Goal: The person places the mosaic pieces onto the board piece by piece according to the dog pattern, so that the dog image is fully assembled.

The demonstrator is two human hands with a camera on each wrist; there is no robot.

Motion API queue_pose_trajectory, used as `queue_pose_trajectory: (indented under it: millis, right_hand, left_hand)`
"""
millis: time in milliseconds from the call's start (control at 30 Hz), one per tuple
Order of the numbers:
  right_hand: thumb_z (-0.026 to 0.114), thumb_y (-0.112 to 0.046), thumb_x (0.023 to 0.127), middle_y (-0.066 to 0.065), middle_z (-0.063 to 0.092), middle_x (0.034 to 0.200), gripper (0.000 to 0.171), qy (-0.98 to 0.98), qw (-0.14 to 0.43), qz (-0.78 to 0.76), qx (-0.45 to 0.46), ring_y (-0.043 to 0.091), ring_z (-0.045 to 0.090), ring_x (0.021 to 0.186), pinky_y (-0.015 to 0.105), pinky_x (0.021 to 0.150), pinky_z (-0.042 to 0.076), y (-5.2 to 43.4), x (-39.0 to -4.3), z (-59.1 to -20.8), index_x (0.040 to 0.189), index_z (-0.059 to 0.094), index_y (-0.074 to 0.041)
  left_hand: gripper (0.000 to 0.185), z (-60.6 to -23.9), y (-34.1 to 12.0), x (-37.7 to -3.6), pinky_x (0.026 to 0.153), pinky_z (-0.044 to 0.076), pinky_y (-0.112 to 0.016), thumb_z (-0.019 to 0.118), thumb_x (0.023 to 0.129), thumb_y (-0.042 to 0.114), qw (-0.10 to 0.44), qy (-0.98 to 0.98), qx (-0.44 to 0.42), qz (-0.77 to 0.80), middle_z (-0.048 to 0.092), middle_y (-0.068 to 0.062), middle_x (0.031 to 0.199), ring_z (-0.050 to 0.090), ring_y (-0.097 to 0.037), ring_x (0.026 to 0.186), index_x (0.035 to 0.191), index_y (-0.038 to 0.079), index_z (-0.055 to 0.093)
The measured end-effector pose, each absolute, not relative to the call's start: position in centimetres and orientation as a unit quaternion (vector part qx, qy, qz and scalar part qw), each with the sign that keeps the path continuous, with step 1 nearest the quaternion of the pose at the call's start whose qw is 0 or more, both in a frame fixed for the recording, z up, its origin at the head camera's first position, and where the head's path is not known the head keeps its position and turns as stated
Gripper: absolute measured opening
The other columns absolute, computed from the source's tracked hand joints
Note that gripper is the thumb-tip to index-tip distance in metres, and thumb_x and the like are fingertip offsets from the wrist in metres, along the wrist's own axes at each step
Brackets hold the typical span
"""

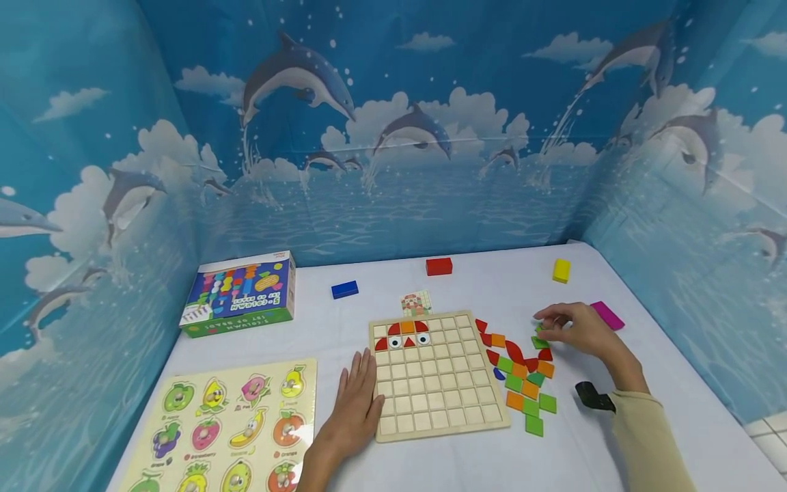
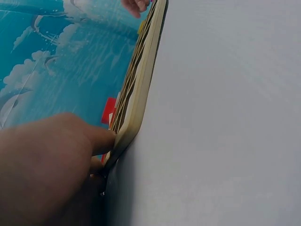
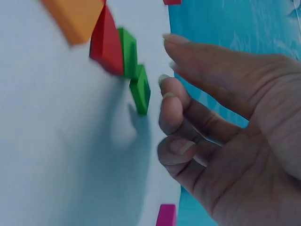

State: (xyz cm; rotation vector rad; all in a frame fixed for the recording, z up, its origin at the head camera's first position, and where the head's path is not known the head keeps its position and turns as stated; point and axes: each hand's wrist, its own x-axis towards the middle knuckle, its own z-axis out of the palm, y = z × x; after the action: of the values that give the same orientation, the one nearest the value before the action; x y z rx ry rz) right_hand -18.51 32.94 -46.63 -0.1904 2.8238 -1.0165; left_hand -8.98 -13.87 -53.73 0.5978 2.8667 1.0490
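In the head view, a wooden grid board (image 1: 438, 376) is seen at lower centre of a white table (image 1: 645, 437), enclosed by dolphin-printed blue walls (image 1: 393, 137). The left hand (image 1: 356, 406) is laid flat, fingers straight, against the board's left edge. "Strawberry" and "orange" can be read on a fruit puzzle (image 1: 227, 427) at lower left.

In the left wrist view, the board's edge (image 2: 136, 99) is touched by straight fingers (image 2: 94, 139).

In the right wrist view, a green tile (image 3: 140, 89) is met by the loosely curled fingertips of the right hand (image 3: 225, 141); no pinch is shown.

Green tile (image 3: 140, 89), red tile (image 3: 106, 41)
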Motion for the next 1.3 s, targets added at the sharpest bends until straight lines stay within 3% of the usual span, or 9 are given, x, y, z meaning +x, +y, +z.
queue_pose_trajectory:
  millis: [300, 633, 1100, 1167, 1300]
  right_hand:
    - [0.093, -0.015, 0.086, 0.003, 0.063, 0.087, 0.04, 0.937, 0.089, -0.332, -0.066, 0.023, 0.057, 0.088, 0.022, 0.064, 0.048, 33.7, -18.7, -47.2, 0.119, 0.077, 0.002]
    - [0.093, -0.014, 0.085, 0.004, 0.06, 0.086, 0.047, 0.932, 0.103, -0.344, -0.043, 0.024, 0.056, 0.087, 0.023, 0.064, 0.047, 33.7, -18.9, -47.1, 0.124, 0.073, 0.002]
    - [0.086, -0.016, 0.094, 0.001, 0.062, 0.086, 0.027, 0.925, 0.067, -0.349, -0.138, 0.019, 0.057, 0.082, 0.023, 0.067, 0.051, 26.2, -20.7, -47.7, 0.116, 0.078, -0.003]
    - [0.086, -0.014, 0.093, 0.001, 0.063, 0.087, 0.025, 0.927, 0.062, -0.342, -0.144, 0.019, 0.057, 0.083, 0.023, 0.069, 0.051, 25.5, -21.2, -47.7, 0.115, 0.079, -0.004]
    - [0.086, -0.012, 0.093, 0.002, 0.065, 0.09, 0.023, 0.929, 0.075, -0.33, -0.15, 0.02, 0.056, 0.083, 0.026, 0.068, 0.051, 24.8, -22.0, -47.6, 0.114, 0.081, -0.005]
  left_hand:
    - [0.072, -53.1, -13.8, -8.8, 0.125, -0.021, -0.021, 0.051, 0.113, 0.024, 0.021, 0.914, 0.197, 0.355, 0.01, -0.019, 0.18, 0.002, -0.038, 0.167, 0.17, -0.003, 0.017]
    - [0.072, -53.4, -13.6, -9.0, 0.124, -0.021, -0.018, 0.053, 0.113, 0.024, 0.035, 0.926, 0.176, 0.332, 0.007, -0.011, 0.181, 0.0, -0.03, 0.168, 0.171, 0.0, 0.017]
    - [0.071, -53.2, -13.7, -8.8, 0.125, -0.02, -0.019, 0.052, 0.114, 0.023, 0.031, 0.924, 0.176, 0.338, 0.009, -0.013, 0.181, 0.002, -0.033, 0.168, 0.171, -0.001, 0.017]
    - [0.071, -52.7, -13.7, -8.8, 0.128, -0.018, -0.025, 0.052, 0.113, 0.021, 0.037, 0.919, 0.177, 0.351, 0.009, -0.016, 0.181, 0.002, -0.036, 0.167, 0.17, -0.003, 0.017]
    - [0.071, -51.6, -13.5, -8.6, 0.134, -0.007, -0.048, 0.052, 0.112, 0.017, 0.054, 0.907, 0.18, 0.376, 0.009, -0.02, 0.18, 0.001, -0.039, 0.167, 0.17, -0.005, 0.018]
